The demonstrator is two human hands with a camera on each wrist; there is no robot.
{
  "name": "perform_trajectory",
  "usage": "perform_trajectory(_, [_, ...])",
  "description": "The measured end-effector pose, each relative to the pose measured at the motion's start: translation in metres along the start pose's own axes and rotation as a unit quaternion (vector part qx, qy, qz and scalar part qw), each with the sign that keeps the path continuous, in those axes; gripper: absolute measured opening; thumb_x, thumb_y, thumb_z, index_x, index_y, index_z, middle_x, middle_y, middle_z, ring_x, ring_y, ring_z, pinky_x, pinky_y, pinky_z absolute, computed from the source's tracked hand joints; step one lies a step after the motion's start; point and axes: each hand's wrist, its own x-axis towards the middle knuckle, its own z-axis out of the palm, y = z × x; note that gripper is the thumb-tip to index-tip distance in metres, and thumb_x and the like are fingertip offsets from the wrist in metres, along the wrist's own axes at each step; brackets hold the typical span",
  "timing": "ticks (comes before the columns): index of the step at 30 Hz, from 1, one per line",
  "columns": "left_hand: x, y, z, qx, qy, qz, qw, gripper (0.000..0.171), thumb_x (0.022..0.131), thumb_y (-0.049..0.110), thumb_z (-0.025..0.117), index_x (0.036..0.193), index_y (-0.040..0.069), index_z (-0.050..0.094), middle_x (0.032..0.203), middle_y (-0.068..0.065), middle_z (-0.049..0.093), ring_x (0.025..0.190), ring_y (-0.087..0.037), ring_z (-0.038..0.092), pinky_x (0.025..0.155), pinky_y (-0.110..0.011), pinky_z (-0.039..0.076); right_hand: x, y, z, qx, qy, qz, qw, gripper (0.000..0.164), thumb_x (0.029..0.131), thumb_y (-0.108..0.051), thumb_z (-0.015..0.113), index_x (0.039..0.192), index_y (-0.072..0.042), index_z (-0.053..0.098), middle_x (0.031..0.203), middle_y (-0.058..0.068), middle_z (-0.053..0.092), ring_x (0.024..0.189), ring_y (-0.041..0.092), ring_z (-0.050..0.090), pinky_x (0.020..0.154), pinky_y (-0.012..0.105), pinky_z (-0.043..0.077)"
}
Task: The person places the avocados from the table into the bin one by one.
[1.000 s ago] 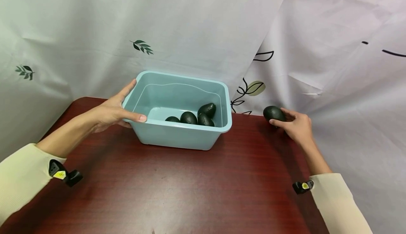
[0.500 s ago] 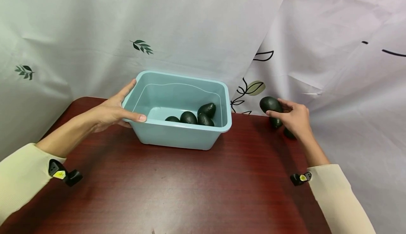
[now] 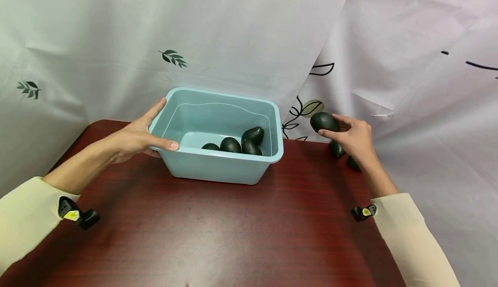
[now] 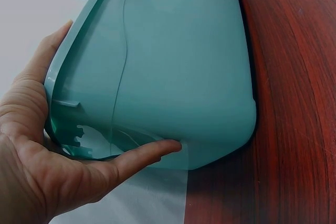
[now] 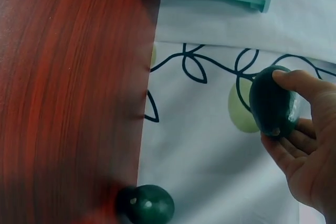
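Note:
In the head view my left hand (image 3: 134,139) grips the left end of a light blue plastic bin (image 3: 210,167), its thumb lying along the front rim. The left wrist view shows fingers beneath the rim of the bin (image 4: 184,66). Several dark green avocados (image 3: 231,145) lie inside, partly hidden by the front wall. On the right, above the table's back edge, my right hand (image 3: 355,138) holds another avocado (image 3: 324,122) between thumb and fingers. In the right wrist view that avocado (image 5: 273,100) is apart from the table.
Behind the right hand, two avocados, one farther back (image 3: 336,149) and one nearer (image 3: 352,164), lie at the right of the dark red table (image 3: 218,235). A pale patterned cloth (image 3: 241,32) hangs along the back and right.
My right hand has lifted its avocado from the table and moved left and upward, uncovering two avocados behind it. The left hand and bin have stayed in place.

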Motion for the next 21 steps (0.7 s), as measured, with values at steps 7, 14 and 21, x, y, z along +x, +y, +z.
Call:
perform_trajectory(7, [-0.001, 0.000, 0.001, -0.003, 0.001, -0.001, 1.0000, 0.141, 0.095, 0.016, 0.089, 0.177, 0.050, -0.020, 0.186, -0.019, 0.011, 0.159, -0.051, 0.036, 0.102, -0.068, 0.064, 0.005, -0.014, 0.004, 0.004, -0.005, -0.012, 1.000, 0.078, 0.086, -0.050, 0.098, 0.151, -0.014, 0.074, 0.135, 0.020, 0.080, 0.126, 0.038, 0.080, 0.103, 0.038, 0.056])
perform_trajectory(14, [0.000, 0.000, 0.001, -0.002, 0.004, 0.000, 1.0000, 0.140, 0.095, 0.015, 0.089, 0.177, 0.049, -0.019, 0.185, -0.018, 0.012, 0.159, -0.052, 0.035, 0.101, -0.069, 0.064, 0.010, -0.029, 0.008, 0.014, -0.003, -0.025, 1.000, 0.076, 0.085, -0.048, 0.099, 0.149, -0.016, 0.076, 0.137, 0.017, 0.080, 0.124, 0.035, 0.081, 0.085, 0.011, 0.047])
perform_trajectory(21, [0.002, 0.000, 0.000, -0.006, 0.003, -0.002, 1.0000, 0.141, 0.095, 0.015, 0.090, 0.177, 0.049, -0.019, 0.185, -0.018, 0.011, 0.159, -0.051, 0.034, 0.103, -0.070, 0.063, 0.014, -0.043, 0.011, 0.041, -0.004, -0.031, 0.999, 0.076, 0.084, -0.044, 0.100, 0.149, -0.014, 0.076, 0.140, 0.019, 0.079, 0.124, 0.035, 0.081, 0.082, 0.009, 0.050])
